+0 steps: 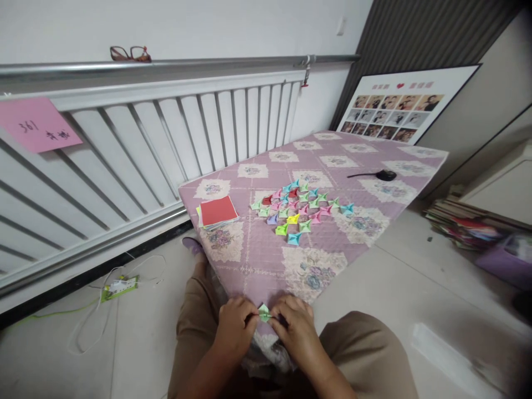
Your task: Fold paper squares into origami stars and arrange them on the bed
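Note:
Between my two hands, at the near corner of the table, is a small piece of folded light green paper (264, 313). My left hand (238, 324) pinches its left edge between thumb and fingers. On the opposite edge, the thumb and fingers of my right hand (296, 324) are closed too. Farther up the cloth stand several small folded paper figures (305, 226) in rows, coloured green, blue, pink, red, yellow and purple. A stack of square paper sheets (219, 211), red on top, lies to their left.
A purple flowered tablecloth (257, 249) covers the table. A black spoon-like object (385, 175) lies at the right. A white radiator (216, 119) lines the left side, with glasses (130, 54) on the pipe above. A power strip (120, 287) sits on the floor; a photo board (386, 105) leans behind.

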Demonstrator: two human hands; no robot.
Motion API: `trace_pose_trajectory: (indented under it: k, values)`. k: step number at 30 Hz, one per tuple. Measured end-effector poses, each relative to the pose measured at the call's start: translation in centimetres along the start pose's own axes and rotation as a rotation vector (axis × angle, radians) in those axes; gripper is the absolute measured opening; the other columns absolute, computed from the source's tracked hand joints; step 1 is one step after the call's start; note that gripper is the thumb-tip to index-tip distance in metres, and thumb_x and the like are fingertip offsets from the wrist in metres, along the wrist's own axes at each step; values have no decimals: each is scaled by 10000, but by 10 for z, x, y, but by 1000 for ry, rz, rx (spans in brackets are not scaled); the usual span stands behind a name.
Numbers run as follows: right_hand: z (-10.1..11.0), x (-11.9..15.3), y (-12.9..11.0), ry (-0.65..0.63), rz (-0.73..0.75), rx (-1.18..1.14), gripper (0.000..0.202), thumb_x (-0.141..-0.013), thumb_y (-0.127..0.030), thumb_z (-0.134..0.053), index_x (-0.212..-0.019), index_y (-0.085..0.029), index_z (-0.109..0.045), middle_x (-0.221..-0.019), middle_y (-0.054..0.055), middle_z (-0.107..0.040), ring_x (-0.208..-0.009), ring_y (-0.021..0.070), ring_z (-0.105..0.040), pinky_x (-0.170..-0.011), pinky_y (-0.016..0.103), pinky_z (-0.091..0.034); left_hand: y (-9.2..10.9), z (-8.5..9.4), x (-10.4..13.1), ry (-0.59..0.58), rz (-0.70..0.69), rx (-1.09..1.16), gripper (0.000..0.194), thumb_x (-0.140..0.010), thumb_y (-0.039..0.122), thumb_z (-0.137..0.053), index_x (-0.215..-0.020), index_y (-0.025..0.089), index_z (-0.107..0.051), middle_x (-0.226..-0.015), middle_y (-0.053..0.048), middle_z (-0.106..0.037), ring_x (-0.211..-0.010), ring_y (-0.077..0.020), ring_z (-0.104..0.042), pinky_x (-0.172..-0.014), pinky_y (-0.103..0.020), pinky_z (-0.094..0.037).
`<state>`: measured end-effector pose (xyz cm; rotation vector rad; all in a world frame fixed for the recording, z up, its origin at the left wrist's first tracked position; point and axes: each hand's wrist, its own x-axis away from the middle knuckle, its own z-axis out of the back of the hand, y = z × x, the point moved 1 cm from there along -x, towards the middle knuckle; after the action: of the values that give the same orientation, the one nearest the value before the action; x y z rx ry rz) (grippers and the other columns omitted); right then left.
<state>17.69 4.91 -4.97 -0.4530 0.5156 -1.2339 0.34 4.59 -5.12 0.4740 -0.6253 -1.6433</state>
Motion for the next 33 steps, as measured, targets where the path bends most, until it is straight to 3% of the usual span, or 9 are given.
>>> trace_pose_trajectory:
  k: [4,8,15,21,26,33]
  values:
    - [4,1,1,-36,21,-7,80,-751,-240,-684,-781,-249,-610,-883,-8,-623,-902,204,-528,-808,342,-309,0,0,0,2,-18,-20,130,-825,194,-528,-793,232,-649,-856,4,-653,-862,-187,-543,-779,-318,-333]
    - [7,2,1,-58,69,-36,68,-822,-322,-620,-809,-255,-620,-884,-1,-628,-891,196,-541,-813,341,-324,1,-2,2,3,-20,-56,117,-813,179,-539,-778,228,-640,-840,5,-645,-855,-184,-547,-771,-321,-321]
    - [1,1,3,-35,49,4,59,-785,-213,-648,-808,-268,-645,-882,-3,-635,-906,199,-536,-820,351,-309,7,-2,5,0,-36,-110,113,-827,182,-540,-838,234,-640,-885,3,-641,-886,-187,-547,-786,-335,-305]
    - [-7,-2,3,-41,78,12,68,-772,-208,-672,-792,-270,-650,-822,-13,-637,-864,191,-550,-819,353,-300,6,0,-1,-62,-106,-161,134,-855,211,-525,-837,239,-655,-894,-8,-639,-886,-188,-556,-779,-339,-302]
    - [-5,-7,7,-22,94,-138,92,-807,-191,-605,-720,-218,-617,-752,1,-613,-758,167,-561,-736,309,-353,2,3,-5,3,-111,3,162,-842,176,-505,-762,208,-642,-800,-7,-622,-822,-169,-561,-755,-310,-330]
    - [10,-9,5,38,13,-500,220,-860,-325,-533,-693,-206,-615,-671,-2,-535,-678,153,-526,-629,255,-404,6,6,-4,118,-93,267,164,-829,198,-464,-718,187,-584,-747,-15,-575,-748,-159,-537,-698,-271,-377]
